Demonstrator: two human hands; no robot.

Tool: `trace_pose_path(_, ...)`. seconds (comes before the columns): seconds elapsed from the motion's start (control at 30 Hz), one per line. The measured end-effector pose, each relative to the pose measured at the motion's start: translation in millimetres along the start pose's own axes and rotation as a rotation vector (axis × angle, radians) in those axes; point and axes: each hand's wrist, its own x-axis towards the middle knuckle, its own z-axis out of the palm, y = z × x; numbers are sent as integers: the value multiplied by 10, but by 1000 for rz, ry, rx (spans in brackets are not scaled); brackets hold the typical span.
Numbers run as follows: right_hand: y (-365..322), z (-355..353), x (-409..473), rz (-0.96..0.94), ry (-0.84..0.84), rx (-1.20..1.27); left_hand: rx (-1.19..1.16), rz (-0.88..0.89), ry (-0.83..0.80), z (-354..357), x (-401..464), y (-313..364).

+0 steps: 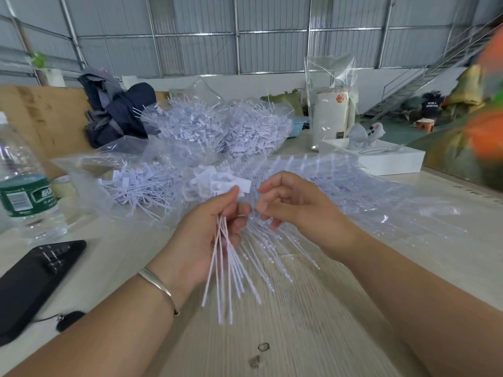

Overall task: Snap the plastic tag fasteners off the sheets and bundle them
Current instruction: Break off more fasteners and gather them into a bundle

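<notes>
My left hand (215,229) grips a bundle of white plastic tag fasteners (226,270); their flat heads stick up above my fingers and their thin tails fan down toward me. My right hand (294,205) hovers just right of it with fingers curled, over a sheet of joined fasteners (313,170) lying across the table; whether it pinches a fastener I cannot tell. Loose snapped fasteners (141,189) lie on clear plastic at the left. A big heap of fasteners in clear bags (217,126) sits behind.
A water bottle (24,186) stands at the left edge, a black phone (35,284) lies in front of it. A dark backpack (117,110) sits at the back left, a white box (386,159) at the back right. The wooden table (299,336) stretches toward me.
</notes>
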Motion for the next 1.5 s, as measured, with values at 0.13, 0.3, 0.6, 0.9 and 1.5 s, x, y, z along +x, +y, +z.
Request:
trace_pose_path(0.13, -29, 79, -33, 130, -148, 132, -267, -2, -67, -17, -45, 60)
trace_pose_path(0.3, -82, 150, -56, 250, -387, 264, -11, 226, 80, -77, 30, 32)
trace_pose_path(0.6, -192, 298, -87, 258, -581, 61, 260, 336, 271, -65, 13, 6)
trace_pose_path(0.9, -352, 332, 42, 210, -388, -334, 137, 296, 125, -143, 62, 15)
trace_pose_path(1.5, -517, 1631, 1998, 30, -270, -970, -363, 213, 549, -698, 352, 59)
